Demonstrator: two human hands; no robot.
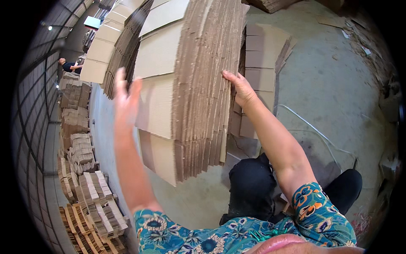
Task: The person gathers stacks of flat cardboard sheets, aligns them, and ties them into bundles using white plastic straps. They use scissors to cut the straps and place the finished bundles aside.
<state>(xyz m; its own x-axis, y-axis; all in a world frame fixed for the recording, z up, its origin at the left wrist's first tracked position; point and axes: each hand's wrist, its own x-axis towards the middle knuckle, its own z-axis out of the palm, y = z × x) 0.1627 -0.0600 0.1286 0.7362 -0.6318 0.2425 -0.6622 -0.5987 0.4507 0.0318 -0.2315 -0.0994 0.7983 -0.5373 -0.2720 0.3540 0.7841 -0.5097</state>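
A tall stack of flat, slotted cardboard sheets (198, 80) stands before me, its layered brown edges facing up and its pale outer sheet on the left. My right hand (244, 91) holds the stack's right side, a fingertip pressed on the sheet edges; its other fingers are partly hidden. On the opposite side, my left hand (126, 95) is raised beside the pale face, blurred by motion. Its fingers are stretched out and apart, and nothing is in them. Whether it touches the cardboard I cannot tell.
Another cardboard stack (101, 55) stands at the far left, with more flat cardboard (260, 63) to the right. Stacked bundles (80, 148) line the left wall. A person (69, 65) is in the distance. A thin pale bar (308, 125) lies on the floor near my knees.
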